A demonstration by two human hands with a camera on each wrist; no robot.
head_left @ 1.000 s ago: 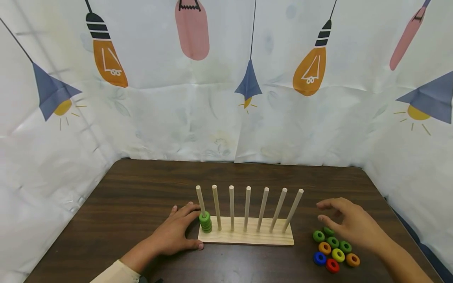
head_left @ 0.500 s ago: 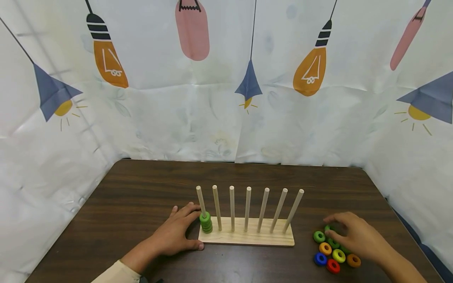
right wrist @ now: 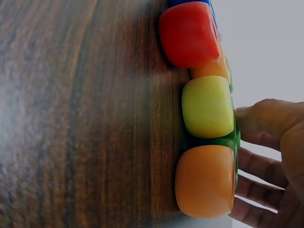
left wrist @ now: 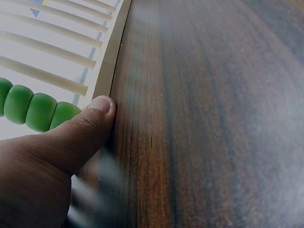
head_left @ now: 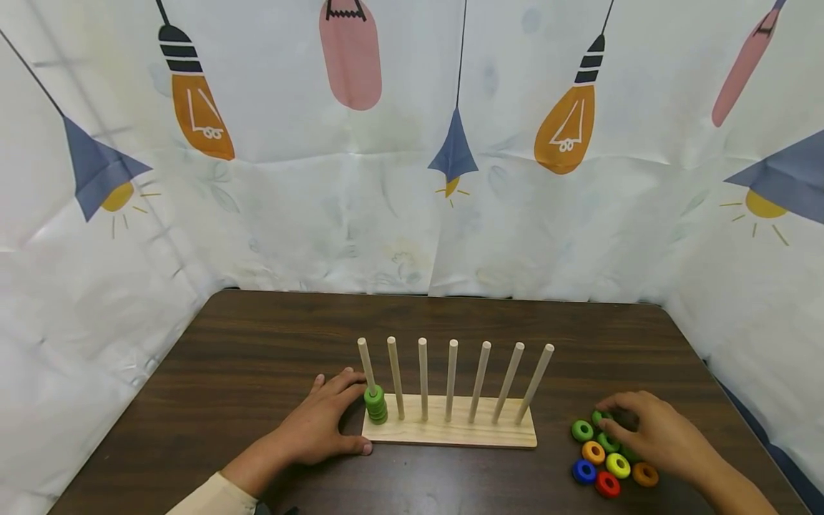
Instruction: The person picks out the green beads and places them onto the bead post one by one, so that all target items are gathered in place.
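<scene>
A pale wooden peg rack [head_left: 450, 431] with a row of upright pegs stands on the dark table. Green beads [head_left: 375, 405] are stacked on its leftmost peg. My left hand [head_left: 318, 422] holds the rack's left end, thumb at the front corner and fingers behind; in the left wrist view the thumb [left wrist: 90, 126] lies against the base. To the right of the rack, my right hand [head_left: 653, 433] pinches a green bead [head_left: 599, 417] at the far side of a loose group. In the right wrist view that bead is hidden behind the nearer beads.
Around the right hand lie a green bead [head_left: 582, 430], an orange bead [head_left: 593, 453], a yellow bead [head_left: 618, 466], a blue bead [head_left: 584, 472], a red bead [head_left: 607, 484] and another orange bead [head_left: 645, 475]. A printed white curtain [head_left: 386, 214] hangs behind the table [head_left: 277, 336].
My right hand has come down from above the loose beads onto the far green one, its thumb and fingers closing round it. The left hand and rack have stayed put.
</scene>
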